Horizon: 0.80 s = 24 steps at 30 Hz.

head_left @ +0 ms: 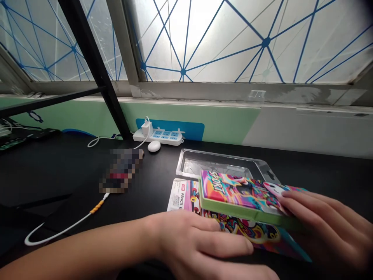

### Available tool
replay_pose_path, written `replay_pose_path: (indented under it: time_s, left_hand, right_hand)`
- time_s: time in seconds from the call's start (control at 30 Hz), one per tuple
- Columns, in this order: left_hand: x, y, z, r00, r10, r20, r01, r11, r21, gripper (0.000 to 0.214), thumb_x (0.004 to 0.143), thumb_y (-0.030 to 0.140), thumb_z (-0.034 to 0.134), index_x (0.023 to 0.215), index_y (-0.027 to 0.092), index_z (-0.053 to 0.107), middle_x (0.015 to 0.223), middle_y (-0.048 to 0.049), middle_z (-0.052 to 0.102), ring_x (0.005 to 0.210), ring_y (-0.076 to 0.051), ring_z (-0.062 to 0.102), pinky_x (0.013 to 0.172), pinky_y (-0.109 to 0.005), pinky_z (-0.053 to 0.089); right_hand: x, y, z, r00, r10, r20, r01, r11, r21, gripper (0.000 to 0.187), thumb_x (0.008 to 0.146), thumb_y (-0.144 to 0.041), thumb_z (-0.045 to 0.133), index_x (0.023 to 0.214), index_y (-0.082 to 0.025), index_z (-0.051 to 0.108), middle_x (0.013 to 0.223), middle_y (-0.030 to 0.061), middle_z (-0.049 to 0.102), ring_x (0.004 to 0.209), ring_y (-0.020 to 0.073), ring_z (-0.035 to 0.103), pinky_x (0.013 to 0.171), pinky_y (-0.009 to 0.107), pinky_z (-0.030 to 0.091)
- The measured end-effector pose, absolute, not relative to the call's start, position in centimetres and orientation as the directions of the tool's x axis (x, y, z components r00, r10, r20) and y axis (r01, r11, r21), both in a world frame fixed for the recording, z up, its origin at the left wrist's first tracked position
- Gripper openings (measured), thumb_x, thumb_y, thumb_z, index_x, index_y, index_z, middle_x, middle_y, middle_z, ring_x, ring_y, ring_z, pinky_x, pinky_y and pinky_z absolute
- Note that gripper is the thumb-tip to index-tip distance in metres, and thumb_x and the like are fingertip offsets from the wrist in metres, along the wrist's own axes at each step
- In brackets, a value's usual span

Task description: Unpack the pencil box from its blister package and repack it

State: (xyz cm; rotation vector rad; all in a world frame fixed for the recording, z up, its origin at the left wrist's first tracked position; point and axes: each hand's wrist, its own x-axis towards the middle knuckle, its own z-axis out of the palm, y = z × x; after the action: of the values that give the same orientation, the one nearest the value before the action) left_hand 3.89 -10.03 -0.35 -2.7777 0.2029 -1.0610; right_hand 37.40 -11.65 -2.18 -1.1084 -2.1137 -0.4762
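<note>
A pencil box with a green rim and a bright multicoloured "SPORT" lid [239,192] sits tilted in the grip of my right hand [326,221], whose fingers lie across its top right corner. My left hand [201,241] lies flat below the box, its thumb near the green edge. Under that hand and the box is a multicoloured printed sheet [250,233], partly hidden. Beyond them lie a printed pencil-box card [183,196] and a clear plastic blister tray [215,163], both partly covered by the box.
The black desk [52,175] holds a white power strip [159,137] with a charger, a white oval object [154,146], a pixelated blurred item [121,170], and a white cable with yellow wrapping [72,219]. A black frame bar [96,66] rises at the back left.
</note>
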Motion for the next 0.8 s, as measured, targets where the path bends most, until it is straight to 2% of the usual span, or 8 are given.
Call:
replay_pose_path:
  time_s: [0.07,0.13,0.2,0.27,0.4,0.5,0.63,0.8]
  left_hand:
    - [2.8,-10.1,-0.8,0.696,-0.167,0.698,0.07,-0.952,-0.297,0.014,0.095,0.028,0.064,0.091,0.035,0.075,0.13,0.01,0.073,0.121,-0.017,0.067,0.107,-0.028,0.057]
    - [1.8,-10.2,-0.9,0.7,-0.055,0.712,0.191,-0.946,-0.26,0.015,0.096,0.024,0.065,0.106,0.03,0.073,0.131,0.0021,0.073,0.121,-0.018,0.066,0.118,-0.033,0.049]
    - [0.9,-10.2,-1.0,0.709,0.089,0.7,0.251,-0.959,-0.132,0.027,0.094,0.017,0.062,0.121,0.023,0.066,0.128,-0.0094,0.073,0.122,-0.021,0.066,0.118,-0.037,0.048]
    - [0.1,-10.2,-1.3,0.707,0.24,0.666,0.28,-0.959,0.048,0.044,0.092,0.014,0.061,0.136,0.018,0.053,0.129,-0.0179,0.068,0.126,-0.025,0.064,0.111,-0.041,0.052]
    - [-1.0,-10.1,-2.5,0.692,0.54,0.48,0.393,-0.839,0.377,0.084,0.089,0.047,0.076,0.154,0.021,0.029,0.147,-0.0224,0.054,0.135,-0.034,0.056,0.109,-0.049,0.052]
    - [-1.4,-10.0,-3.0,0.681,0.661,0.314,0.497,-0.733,0.465,0.105,0.078,0.057,0.084,0.157,0.024,0.022,0.15,-0.0206,0.052,0.136,-0.038,0.054,0.111,-0.054,0.048]
    - [-1.4,-10.0,-2.8,0.67,0.703,0.237,0.55,-0.685,0.478,0.105,0.077,0.044,0.087,0.156,0.027,0.02,0.149,-0.0176,0.054,0.135,-0.037,0.053,0.114,-0.056,0.041]
    - [-1.3,-9.8,-2.4,0.668,0.713,0.211,0.555,-0.667,0.497,0.106,0.076,0.04,0.088,0.156,0.031,0.02,0.15,-0.0142,0.053,0.134,-0.036,0.052,0.116,-0.057,0.037]
  right_hand:
    - [38.8,-12.6,-4.1,-0.483,0.468,0.74,0.791,0.596,0.139,0.07,0.085,-0.036,0.066,0.15,-0.054,0.048,0.105,0.0037,0.082,0.092,0.0385,0.077,0.071,0.056,0.061]
    - [39.2,-13.6,-5.0,-0.505,0.538,0.675,0.8,0.586,0.13,0.069,0.088,-0.036,0.062,0.153,-0.053,0.045,0.113,0.003,0.081,0.098,0.04,0.076,0.078,0.057,0.061]
    - [38.5,-14.6,-5.1,-0.533,0.614,0.583,0.795,0.598,0.097,0.069,0.092,-0.032,0.056,0.158,-0.048,0.039,0.127,0.0009,0.077,0.109,0.0397,0.074,0.091,0.058,0.059]
    - [37.0,-15.2,-4.7,-0.6,0.603,0.525,0.752,0.649,0.114,0.07,0.096,-0.025,0.051,0.163,-0.039,0.034,0.136,0.0004,0.072,0.114,0.0367,0.073,0.097,0.055,0.057]
    - [33.8,-15.2,-3.3,-0.69,0.547,0.474,0.68,0.714,0.167,0.065,0.102,-0.018,0.043,0.165,-0.027,0.029,0.147,0.0047,0.063,0.124,0.0319,0.068,0.099,0.049,0.057]
    - [33.1,-14.6,-2.8,-0.7,0.54,0.468,0.669,0.725,0.164,0.064,0.104,-0.029,0.049,0.165,-0.027,0.029,0.146,0.0067,0.064,0.126,0.0329,0.067,0.1,0.05,0.058]
    - [34.7,-14.2,-3.8,-0.6,0.647,0.471,0.742,0.67,0.025,0.07,0.099,-0.048,0.06,0.161,-0.027,0.036,0.15,0.0118,0.061,0.127,0.0364,0.066,0.102,0.054,0.058]
    - [37.7,-13.7,-4.4,-0.465,0.775,0.427,0.781,0.587,-0.215,0.064,0.093,-0.053,0.068,0.151,-0.031,0.051,0.15,0.01,0.061,0.127,0.0351,0.066,0.098,0.048,0.062]
